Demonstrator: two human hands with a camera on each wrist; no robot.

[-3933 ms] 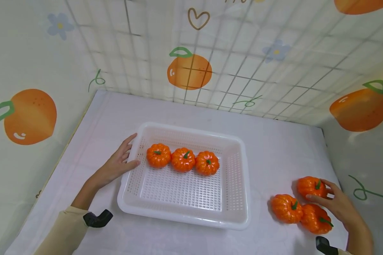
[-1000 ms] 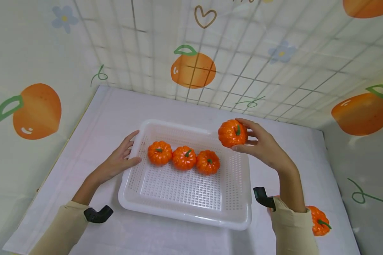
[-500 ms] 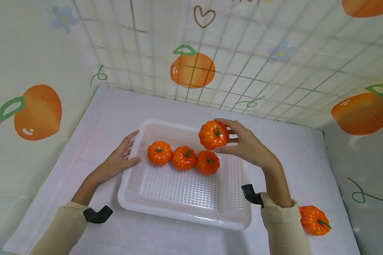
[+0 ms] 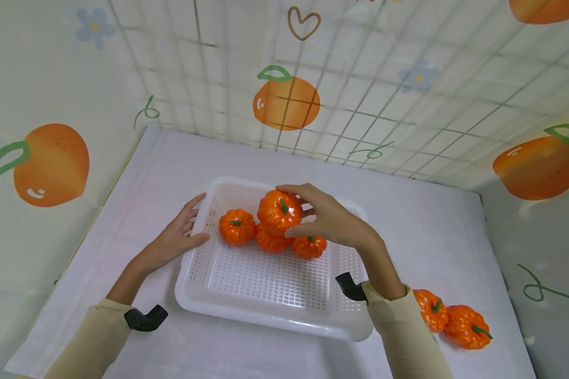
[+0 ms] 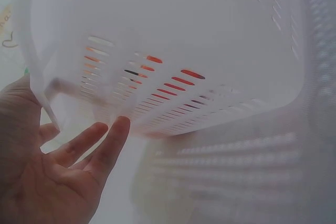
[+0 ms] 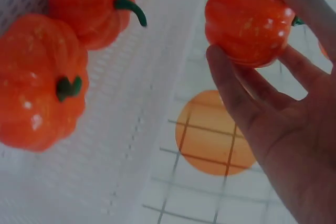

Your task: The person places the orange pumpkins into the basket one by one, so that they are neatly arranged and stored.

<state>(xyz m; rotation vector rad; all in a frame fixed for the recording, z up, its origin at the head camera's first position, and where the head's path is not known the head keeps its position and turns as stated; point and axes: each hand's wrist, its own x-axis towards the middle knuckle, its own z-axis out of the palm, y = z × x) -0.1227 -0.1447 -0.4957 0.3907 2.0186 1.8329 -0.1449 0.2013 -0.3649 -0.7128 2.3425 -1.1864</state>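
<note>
The held pumpkin is glossy orange with a green stem, and it sits in the grasp of the right hand, fingers and thumb curved round its 3 o'clock side. It is raised over the 12 o'clock half of the white basket, hiding part of the middle pumpkin. From it, the left pumpkin lies between 8 and 9 o'clock, and the right pumpkin between 4 and 5 o'clock; these 3 form a row on the basket floor. In the right wrist view, the held pumpkin is apart from them.

The left hand rests at the basket's 9 o'clock rim, fingers extended and touching it rather than clenched. The left wrist view shows 2 fingertips just beside the slotted outer wall.

Outside the basket, between 3 and 4 o'clock, 2 loose pumpkins lie side by side on the white table; the right sleeve partly covers the nearer of them. Across the table's 12 o'clock edge stands a backdrop printed with oranges and grid lines.
</note>
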